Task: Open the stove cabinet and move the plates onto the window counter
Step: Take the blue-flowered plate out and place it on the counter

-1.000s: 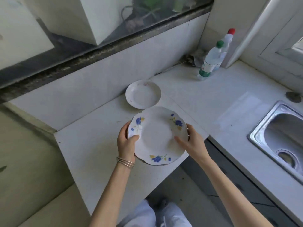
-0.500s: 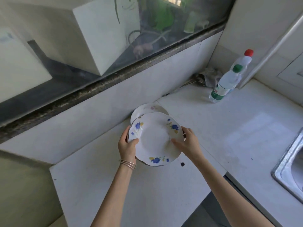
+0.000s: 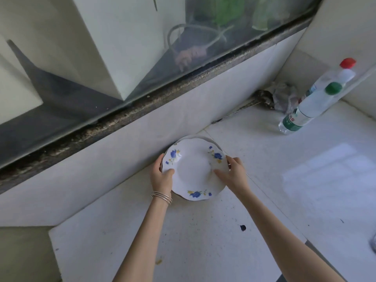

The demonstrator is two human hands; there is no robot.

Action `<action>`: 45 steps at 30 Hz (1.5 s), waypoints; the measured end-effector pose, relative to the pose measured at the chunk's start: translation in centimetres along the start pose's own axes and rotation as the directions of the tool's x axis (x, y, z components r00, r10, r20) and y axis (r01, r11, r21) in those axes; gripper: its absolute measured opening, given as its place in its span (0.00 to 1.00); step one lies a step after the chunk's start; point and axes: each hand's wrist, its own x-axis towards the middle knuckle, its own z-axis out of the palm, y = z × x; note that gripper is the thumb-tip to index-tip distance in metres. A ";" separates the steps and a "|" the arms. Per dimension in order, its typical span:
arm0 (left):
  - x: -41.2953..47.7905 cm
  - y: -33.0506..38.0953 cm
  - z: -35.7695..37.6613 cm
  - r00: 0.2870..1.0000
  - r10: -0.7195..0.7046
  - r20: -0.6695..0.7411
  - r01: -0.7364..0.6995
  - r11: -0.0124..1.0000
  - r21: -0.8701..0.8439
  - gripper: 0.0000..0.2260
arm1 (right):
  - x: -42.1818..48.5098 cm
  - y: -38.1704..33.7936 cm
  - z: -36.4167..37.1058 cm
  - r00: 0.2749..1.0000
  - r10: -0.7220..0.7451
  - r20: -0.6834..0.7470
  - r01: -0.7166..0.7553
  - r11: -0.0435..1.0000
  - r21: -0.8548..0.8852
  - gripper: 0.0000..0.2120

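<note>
A white plate with blue flowers (image 3: 194, 169) tops a small stack that I hold over the white window counter (image 3: 203, 231), close to the tiled wall under the window. My left hand (image 3: 161, 176) grips the stack's left rim, thumb on top. My right hand (image 3: 232, 174) grips its right rim, with fingers on the plate's face. Behind and under the stack, only the far rim of a plain white plate (image 3: 193, 137) on the counter shows. Whether the stack rests on that plate I cannot tell.
Two plastic bottles, one green-capped (image 3: 309, 106) and one red-capped (image 3: 335, 76), stand in the far right corner beside crumpled plastic (image 3: 282, 96). A dark window sill (image 3: 142, 106) runs above the wall. A small dark speck (image 3: 242, 227) lies on the counter.
Both hands have carried the flowered stack away from me toward the wall, over the plain plate, which is now almost covered. The view has shifted; the sink has left the frame.
</note>
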 end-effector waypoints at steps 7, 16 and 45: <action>1.4 -0.9 0.5 0.998 0.057 -0.010 -0.056 0.996 0.073 0.24 | 1.4 0.5 0.6 0.997 -0.033 -0.073 0.032 0.999 -0.006 0.26; 1.4 -0.4 0.5 0.985 0.169 0.030 -0.170 0.943 0.286 0.21 | 1.5 0.5 -0.2 0.999 -0.052 -0.014 0.050 0.996 -0.076 0.31; -35.6 -4.0 9.4 -0.100 0.044 0.994 -0.984 -0.151 -0.092 0.26 | -44.4 18.6 -14.2 0.792 0.103 -0.602 -0.451 0.762 -0.464 0.28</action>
